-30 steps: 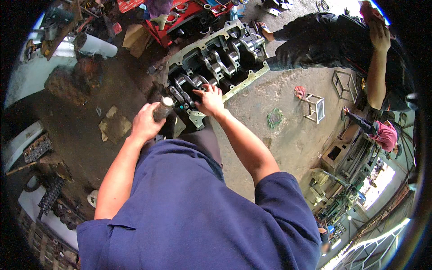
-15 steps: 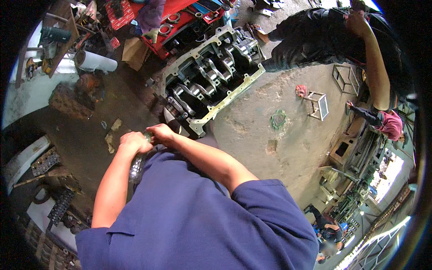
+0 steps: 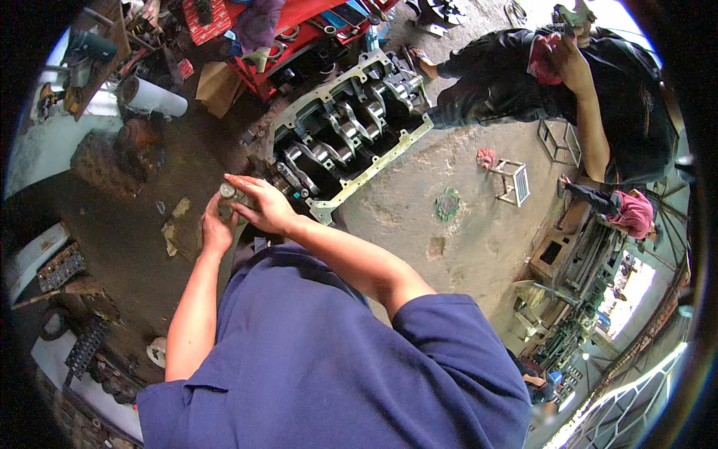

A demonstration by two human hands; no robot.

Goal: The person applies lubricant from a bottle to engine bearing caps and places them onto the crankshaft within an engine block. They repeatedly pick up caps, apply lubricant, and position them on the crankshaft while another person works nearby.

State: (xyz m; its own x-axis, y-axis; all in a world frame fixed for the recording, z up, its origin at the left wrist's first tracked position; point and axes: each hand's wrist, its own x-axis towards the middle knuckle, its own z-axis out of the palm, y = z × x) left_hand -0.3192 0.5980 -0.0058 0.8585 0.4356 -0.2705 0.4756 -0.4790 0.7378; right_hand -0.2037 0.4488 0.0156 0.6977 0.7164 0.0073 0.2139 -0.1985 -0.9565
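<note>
A clear plastic bottle (image 3: 228,192) sits between my two hands, its round end turned up toward me; most of its body is hidden by fingers. My left hand (image 3: 215,227) wraps its lower side. My right hand (image 3: 263,206) is closed round it from the other side, its fingers reaching over near the top. Just beyond my hands lies an engine block (image 3: 327,208) with its underside up and a shiny crankshaft (image 3: 329,152) in it. Neither hand touches the block.
Across the block a person in dark clothes (image 3: 486,82) holds a red cloth (image 3: 544,61). A red tool cart (image 3: 299,16) with parts stands beyond. Cardboard (image 3: 217,88) lies at its foot. Right are a metal stool (image 3: 512,182) and machines; left, a white roll (image 3: 158,97) and cylinder heads (image 3: 58,267).
My hands have brought the bottle up and away from my shirt, and its end now faces up. The person opposite now shows a red cloth in hand.
</note>
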